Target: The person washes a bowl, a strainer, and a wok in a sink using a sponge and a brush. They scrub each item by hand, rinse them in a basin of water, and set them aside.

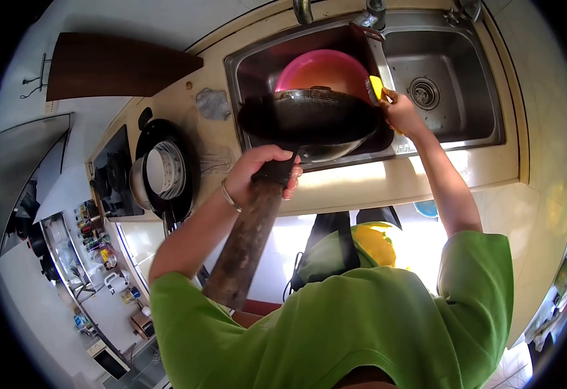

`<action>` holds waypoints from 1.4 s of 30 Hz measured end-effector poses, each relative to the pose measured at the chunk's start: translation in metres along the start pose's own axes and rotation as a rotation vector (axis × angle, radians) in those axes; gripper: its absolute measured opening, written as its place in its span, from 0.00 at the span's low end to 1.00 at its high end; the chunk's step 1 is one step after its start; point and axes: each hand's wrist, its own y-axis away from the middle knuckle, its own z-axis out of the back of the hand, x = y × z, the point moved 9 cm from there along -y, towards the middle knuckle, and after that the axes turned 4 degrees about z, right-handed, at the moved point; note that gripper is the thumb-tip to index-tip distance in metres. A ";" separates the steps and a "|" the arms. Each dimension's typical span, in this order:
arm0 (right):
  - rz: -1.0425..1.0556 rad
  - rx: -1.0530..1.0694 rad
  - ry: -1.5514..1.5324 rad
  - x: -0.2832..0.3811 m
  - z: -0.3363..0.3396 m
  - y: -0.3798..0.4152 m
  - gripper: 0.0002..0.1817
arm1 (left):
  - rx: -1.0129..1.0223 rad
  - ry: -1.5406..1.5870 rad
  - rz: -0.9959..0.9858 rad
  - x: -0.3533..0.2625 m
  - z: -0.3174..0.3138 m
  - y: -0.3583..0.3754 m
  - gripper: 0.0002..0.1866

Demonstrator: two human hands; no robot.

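Note:
My left hand [257, 162] is wrapped round the neck of a long, worn wooden handle [244, 246] on a dark wok [309, 120]. The wok is tilted over the left sink basin [251, 71], and its far rim overlaps a pink plastic tub [322, 59] standing in that basin. My right hand [403, 113] grips a yellow scrub brush [377, 86], with its bristles turned toward the wok's right side. Behind the wok, the lower part of the tub is hidden.
To the right lies the second sink basin [452, 58] with a round drain [424, 93]. A faucet [375, 13] rises behind the divider. On the counter's left rest a grey cloth [213, 104] and a black pan [183, 146] with stacked bowls [166, 170]. A brown board [115, 66] juts in at upper left.

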 end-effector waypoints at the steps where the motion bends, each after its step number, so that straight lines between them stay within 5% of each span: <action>1: 0.003 0.000 0.000 0.001 0.000 0.001 0.23 | 0.000 -0.001 -0.003 -0.006 -0.003 0.003 0.10; 10: 0.080 0.056 -0.074 0.001 -0.011 -0.008 0.23 | -0.352 -0.651 0.128 -0.047 0.024 0.009 0.10; 20: 0.137 0.074 -0.132 -0.004 -0.022 -0.017 0.21 | -0.472 -1.045 0.194 -0.095 0.020 -0.014 0.10; 26: 0.374 0.033 -0.303 0.022 -0.021 0.001 0.22 | -0.464 -1.284 0.254 -0.100 0.014 -0.044 0.10; 32: 0.465 -0.008 -0.182 0.067 -0.014 0.019 0.22 | -0.429 -1.426 0.284 -0.104 -0.007 -0.062 0.10; 36: 0.657 -0.109 0.023 0.108 -0.010 0.043 0.23 | -0.371 -1.869 0.196 -0.103 -0.011 -0.080 0.12; 38: 0.774 -0.116 0.293 0.129 -0.022 0.057 0.23 | 0.179 -2.687 0.126 -0.067 -0.014 -0.094 0.13; 39: 0.885 -0.173 0.349 0.144 -0.027 0.070 0.23 | -0.356 -2.435 0.285 -0.084 0.007 -0.090 0.15; 42: 0.869 -0.108 0.694 0.153 -0.060 0.089 0.23 | -0.490 -2.158 0.212 -0.074 0.004 -0.080 0.16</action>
